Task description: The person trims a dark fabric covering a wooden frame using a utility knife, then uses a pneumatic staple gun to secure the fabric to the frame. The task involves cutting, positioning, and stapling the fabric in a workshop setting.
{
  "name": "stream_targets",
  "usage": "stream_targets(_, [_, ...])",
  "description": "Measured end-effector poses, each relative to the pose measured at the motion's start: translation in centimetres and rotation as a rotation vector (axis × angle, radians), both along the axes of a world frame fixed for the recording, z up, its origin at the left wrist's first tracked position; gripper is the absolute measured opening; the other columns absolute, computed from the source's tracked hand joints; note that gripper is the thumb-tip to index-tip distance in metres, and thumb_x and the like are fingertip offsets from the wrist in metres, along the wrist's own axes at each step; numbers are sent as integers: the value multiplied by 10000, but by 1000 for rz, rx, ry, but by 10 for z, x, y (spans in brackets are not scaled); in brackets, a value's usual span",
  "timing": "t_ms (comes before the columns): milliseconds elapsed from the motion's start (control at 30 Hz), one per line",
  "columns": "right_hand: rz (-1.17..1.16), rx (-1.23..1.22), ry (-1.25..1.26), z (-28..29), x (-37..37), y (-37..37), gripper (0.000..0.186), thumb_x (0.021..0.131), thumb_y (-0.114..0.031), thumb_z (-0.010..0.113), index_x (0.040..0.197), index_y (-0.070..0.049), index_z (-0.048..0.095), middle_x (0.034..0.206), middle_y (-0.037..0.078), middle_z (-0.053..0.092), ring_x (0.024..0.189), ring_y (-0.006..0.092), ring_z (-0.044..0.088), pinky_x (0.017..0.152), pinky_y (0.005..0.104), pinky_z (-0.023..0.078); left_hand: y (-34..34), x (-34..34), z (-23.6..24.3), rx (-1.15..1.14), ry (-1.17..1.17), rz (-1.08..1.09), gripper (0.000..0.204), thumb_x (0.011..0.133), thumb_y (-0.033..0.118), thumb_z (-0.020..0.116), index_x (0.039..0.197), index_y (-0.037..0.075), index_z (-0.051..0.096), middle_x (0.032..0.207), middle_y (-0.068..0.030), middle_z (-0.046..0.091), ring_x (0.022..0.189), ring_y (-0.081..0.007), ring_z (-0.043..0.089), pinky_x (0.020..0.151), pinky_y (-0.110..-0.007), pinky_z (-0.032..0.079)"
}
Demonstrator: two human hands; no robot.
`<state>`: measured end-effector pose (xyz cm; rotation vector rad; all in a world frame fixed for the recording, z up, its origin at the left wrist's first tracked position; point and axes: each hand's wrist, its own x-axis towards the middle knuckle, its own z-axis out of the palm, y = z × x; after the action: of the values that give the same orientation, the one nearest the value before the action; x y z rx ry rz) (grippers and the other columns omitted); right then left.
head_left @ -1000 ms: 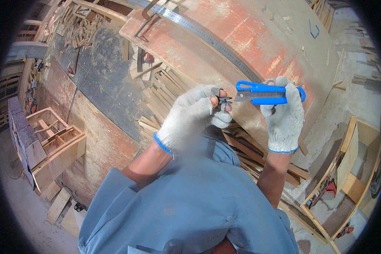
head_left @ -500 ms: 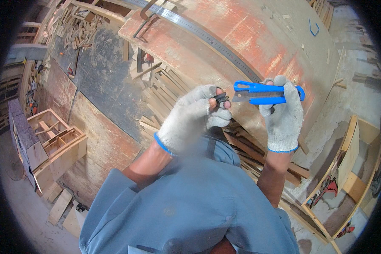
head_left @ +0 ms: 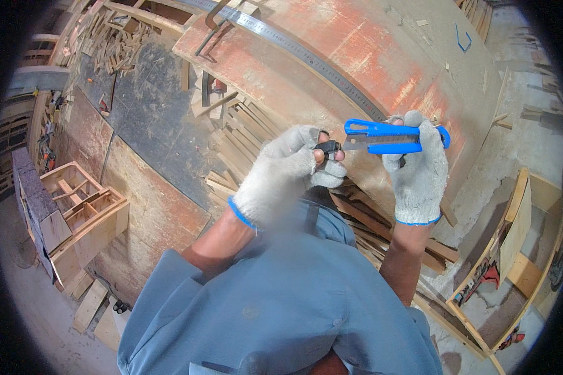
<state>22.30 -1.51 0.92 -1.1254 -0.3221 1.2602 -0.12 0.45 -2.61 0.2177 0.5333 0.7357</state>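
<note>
My right hand [head_left: 418,172], in a grey-white knit glove with a blue cuff, grips a blue utility knife [head_left: 394,130] held level. Its grey blade [head_left: 358,144] points left, toward my other hand. Between the thumb and fingers of my left hand [head_left: 278,165], gloved the same way with bare fingertips, is a small black piece [head_left: 327,147]. It sits close to the blade's tip; whether the two touch I cannot tell. Both hands are held up in front of my blue-grey shirt, over the near edge of a worn reddish board [head_left: 331,37].
A long metal ruler [head_left: 306,56] lies across the board, with a clamp [head_left: 213,28] at its far left. Wood strips [head_left: 244,131] lie beneath at left. A wooden frame box [head_left: 84,209] stands far left, and another open wooden box [head_left: 519,269] at right.
The black piece has turned in my left fingers and now lies more level, in line with the blade. My right hand and the knife have hardly moved.
</note>
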Motion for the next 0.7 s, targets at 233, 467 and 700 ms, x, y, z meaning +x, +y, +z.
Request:
stream_targets(233, [26, -17, 13, -1, 4, -4, 365, 955, -296, 733, 1182, -18, 665, 1100, 143, 685, 983, 224, 669, 671, 294, 578, 0, 0, 1, 28, 56, 22, 284, 955, 107, 710, 1207, 45, 594, 1136, -131, 683, 1055, -252, 693, 903, -387, 601])
stream_targets(467, [47, -5, -78, 0, 2, -4, 346, 948, -301, 742, 1167, -36, 708, 1081, 143, 723, 997, 217, 710, 634, 264, 575, 0, 1, 1, 51, 142, 33, 267, 958, 94, 703, 1199, 46, 600, 1132, -131, 684, 1057, -251, 696, 900, -381, 597])
stream_targets(700, [0, -1, -105, 1, 0, 0, 247, 967, -212, 715, 1120, -18, 704, 1027, 175, 722, 920, 254, 719, 525, 327, 534, 1, 0, -3, 61, 142, 7, 272, 954, 98, 712, 1201, 50, 606, 1122, -132, 698, 1024, -255, 705, 885, -386, 599])
